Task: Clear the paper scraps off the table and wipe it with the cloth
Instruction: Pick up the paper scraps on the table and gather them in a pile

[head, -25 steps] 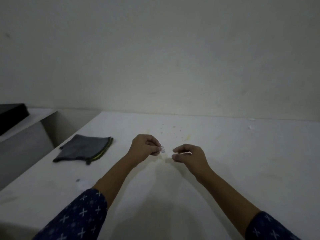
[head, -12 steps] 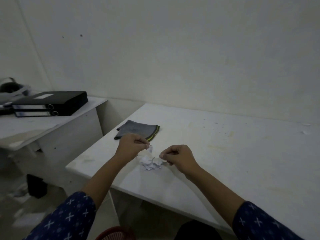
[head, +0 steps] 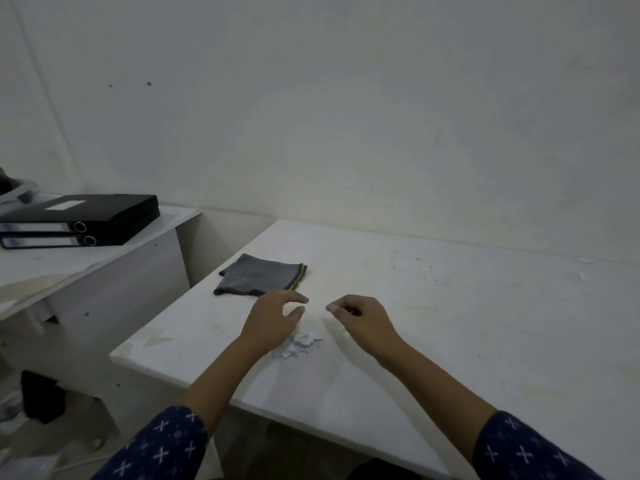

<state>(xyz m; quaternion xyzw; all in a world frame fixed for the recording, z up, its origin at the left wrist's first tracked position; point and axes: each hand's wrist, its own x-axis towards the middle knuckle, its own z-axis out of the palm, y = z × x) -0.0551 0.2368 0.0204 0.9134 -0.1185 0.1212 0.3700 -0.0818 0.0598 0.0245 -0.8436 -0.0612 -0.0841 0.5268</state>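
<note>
A small heap of white paper scraps (head: 300, 344) lies on the white table (head: 450, 323) near its front left. My left hand (head: 273, 320) hovers just above and left of the heap, fingers spread and empty. My right hand (head: 360, 315) is to the right of the heap, fingers loosely curled, thumb and forefinger nearly touching; I see nothing in it. A folded grey cloth (head: 261, 275) with a yellow-green edge lies flat beyond my left hand, near the table's left edge.
A lower white side desk (head: 86, 268) stands to the left with two black binders (head: 79, 220) stacked on it. A wall runs along the table's far edge. Small white specks (head: 585, 273) lie at the far right. The floor at left is cluttered.
Both hands pinched scraps a moment ago; now the left hand has opened and both have lifted off the heap. The camera has drawn back and turned left.
</note>
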